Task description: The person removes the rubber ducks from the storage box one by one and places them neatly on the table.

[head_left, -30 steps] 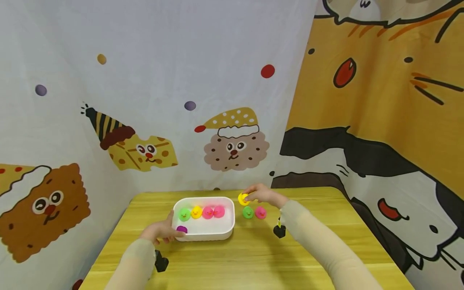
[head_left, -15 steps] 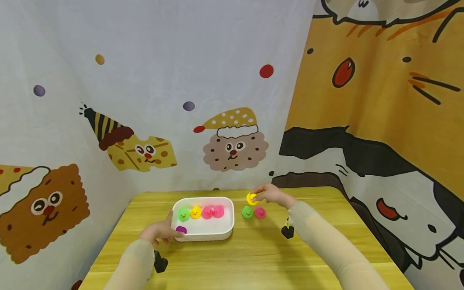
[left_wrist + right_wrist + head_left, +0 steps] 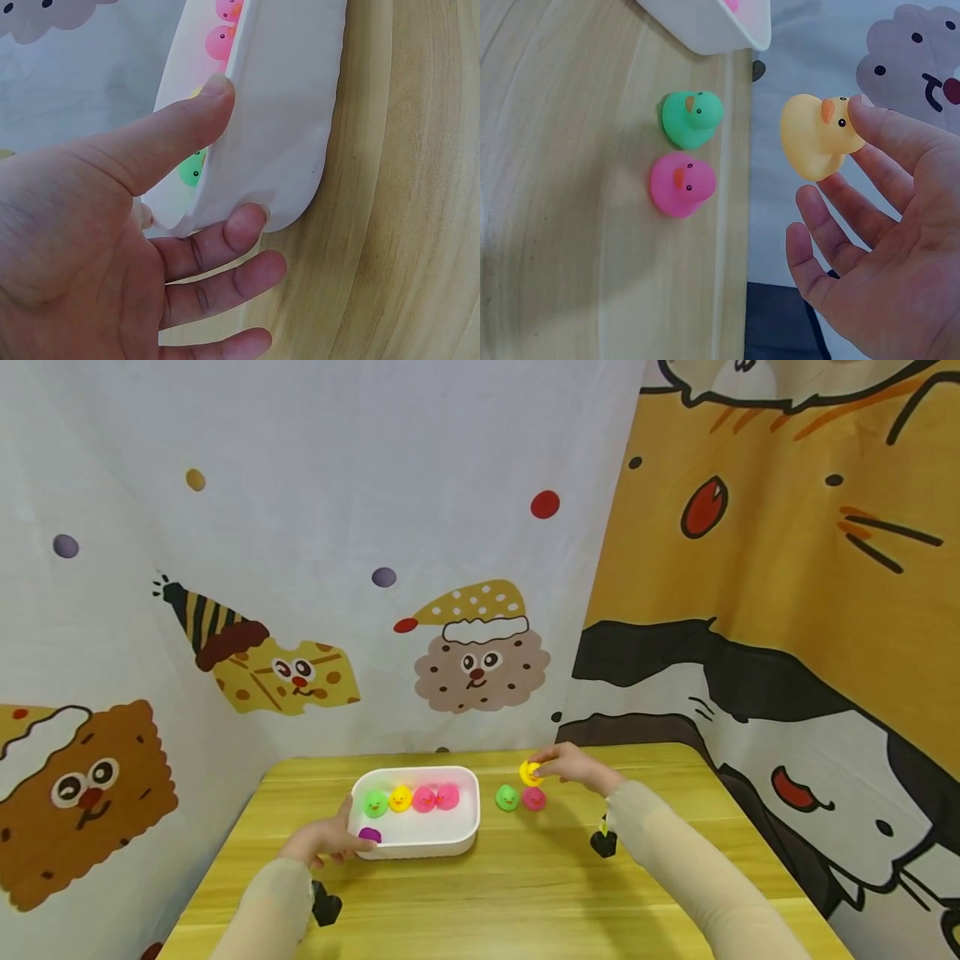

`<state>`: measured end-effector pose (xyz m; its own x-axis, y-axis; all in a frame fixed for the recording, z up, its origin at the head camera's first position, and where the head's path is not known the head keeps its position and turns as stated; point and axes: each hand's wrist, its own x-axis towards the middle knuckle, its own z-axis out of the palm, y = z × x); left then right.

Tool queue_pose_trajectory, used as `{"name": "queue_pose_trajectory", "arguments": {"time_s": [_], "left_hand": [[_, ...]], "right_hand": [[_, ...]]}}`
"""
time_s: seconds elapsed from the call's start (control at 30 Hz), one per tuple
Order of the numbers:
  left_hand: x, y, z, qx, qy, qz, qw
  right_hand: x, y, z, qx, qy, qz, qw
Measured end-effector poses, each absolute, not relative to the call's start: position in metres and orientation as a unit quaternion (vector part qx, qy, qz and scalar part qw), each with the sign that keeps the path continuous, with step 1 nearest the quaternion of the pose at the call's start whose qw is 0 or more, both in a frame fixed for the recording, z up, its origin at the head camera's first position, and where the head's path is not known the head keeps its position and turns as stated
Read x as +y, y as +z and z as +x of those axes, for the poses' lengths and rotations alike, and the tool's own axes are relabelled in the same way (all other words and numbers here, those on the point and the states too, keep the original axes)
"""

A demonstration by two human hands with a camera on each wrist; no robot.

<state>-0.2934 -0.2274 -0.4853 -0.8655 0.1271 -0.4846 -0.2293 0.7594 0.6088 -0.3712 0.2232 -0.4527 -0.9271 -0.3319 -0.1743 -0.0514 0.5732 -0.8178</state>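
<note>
My right hand (image 3: 573,766) pinches a yellow rubber duck (image 3: 806,139) between thumb and fingers, raised above the table's far side. Below it a green duck (image 3: 507,798) and a pink duck (image 3: 534,799) sit side by side on the wood. To their left stands a white plastic box (image 3: 431,850). At its left front corner my left hand (image 3: 326,841) grips the box, thumb over the rim and a finger against the outer wall. Inside, a green duck (image 3: 376,804), a yellow duck (image 3: 401,798) and two pink ducks (image 3: 437,797) line up, with a purple thing (image 3: 370,835) partly hidden near my thumb.
The wooden table (image 3: 480,910) ends at a cartoon-printed cloth (image 3: 465,460) hanging behind it. More printed cloth (image 3: 720,560) closes off the right side. A small black object (image 3: 326,906) hangs at my left cuff and a similar black object (image 3: 603,843) at my right.
My right hand has carried the yellow duck to the right, from near the box to above the pink duck. My left hand stays on the box. The head view has shifted slightly.
</note>
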Motion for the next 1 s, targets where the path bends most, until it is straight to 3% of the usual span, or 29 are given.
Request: {"name": "queue_pose_trajectory", "arguments": {"time_s": [1.0], "left_hand": [[-0.226,-0.486,-0.293,0.908,0.337,-0.029,0.248]], "right_hand": [[0.265,-0.493,-0.37,0.871,-0.459,-0.07,0.164]]}}
